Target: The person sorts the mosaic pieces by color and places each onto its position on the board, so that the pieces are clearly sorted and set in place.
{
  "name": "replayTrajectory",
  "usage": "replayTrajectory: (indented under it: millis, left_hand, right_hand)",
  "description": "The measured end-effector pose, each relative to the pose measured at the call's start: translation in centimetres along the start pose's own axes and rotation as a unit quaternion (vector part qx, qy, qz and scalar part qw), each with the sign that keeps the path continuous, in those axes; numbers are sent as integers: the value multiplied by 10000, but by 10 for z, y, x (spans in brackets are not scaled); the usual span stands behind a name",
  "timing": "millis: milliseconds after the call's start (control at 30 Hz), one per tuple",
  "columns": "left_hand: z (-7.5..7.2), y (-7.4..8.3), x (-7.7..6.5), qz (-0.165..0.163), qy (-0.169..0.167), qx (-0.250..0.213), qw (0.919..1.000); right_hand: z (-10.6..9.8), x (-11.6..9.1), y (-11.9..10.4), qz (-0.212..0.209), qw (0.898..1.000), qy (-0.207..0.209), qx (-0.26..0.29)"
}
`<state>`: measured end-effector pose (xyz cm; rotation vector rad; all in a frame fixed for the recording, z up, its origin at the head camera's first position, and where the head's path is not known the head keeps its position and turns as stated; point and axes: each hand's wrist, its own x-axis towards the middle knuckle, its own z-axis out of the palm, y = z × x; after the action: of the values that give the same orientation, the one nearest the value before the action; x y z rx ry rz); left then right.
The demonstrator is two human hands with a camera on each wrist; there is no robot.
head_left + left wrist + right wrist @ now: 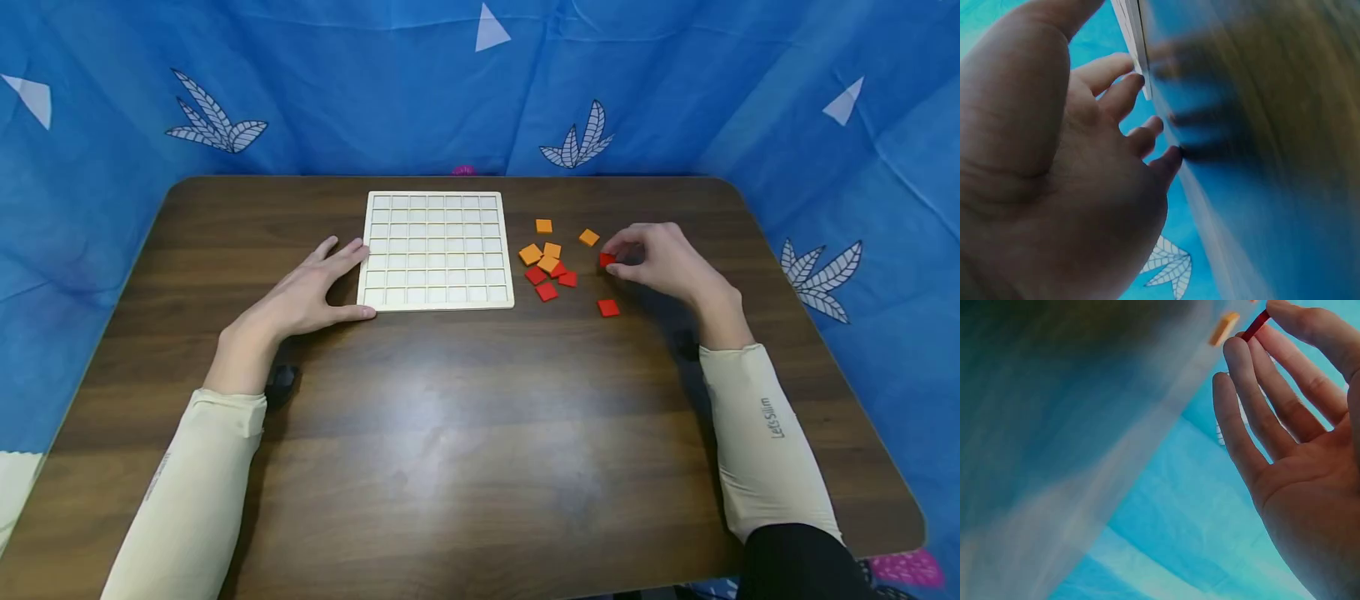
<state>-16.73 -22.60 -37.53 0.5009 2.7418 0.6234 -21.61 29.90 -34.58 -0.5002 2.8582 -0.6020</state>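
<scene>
A pale grid board of square cells lies toward the back of the table. My left hand rests at its left side with fingers spread, fingertips on the left edge and thumb at the front left corner. In the left wrist view the left hand has its fingers extended beside the board's edge. On the right, my right hand pinches a red square tile between thumb and fingers. The right wrist view shows that red tile edge-on at the fingertips of the right hand.
Between board and right hand lie several loose orange tiles and red tiles, some overlapping. One red tile sits apart nearer the front, one orange tile by the right fingertips. Blue cloth hangs behind the brown table.
</scene>
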Motion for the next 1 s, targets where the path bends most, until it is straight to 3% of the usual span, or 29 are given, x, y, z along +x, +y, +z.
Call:
replayTrajectory:
  millis: [333,700,1000]
  left_hand:
    - [2,1,2,-36,-128,-49,9999]
    - [0,3,-1,-248,-183,-63,9995]
    - [-1,3,2,-131,-160,-38,9998]
  right_hand:
    - [-1,26,-50,-408,9985,304,209]
    - [26,75,-127,-969,9937,323,467]
    - [48,104,-184,-1269,9905,330,406]
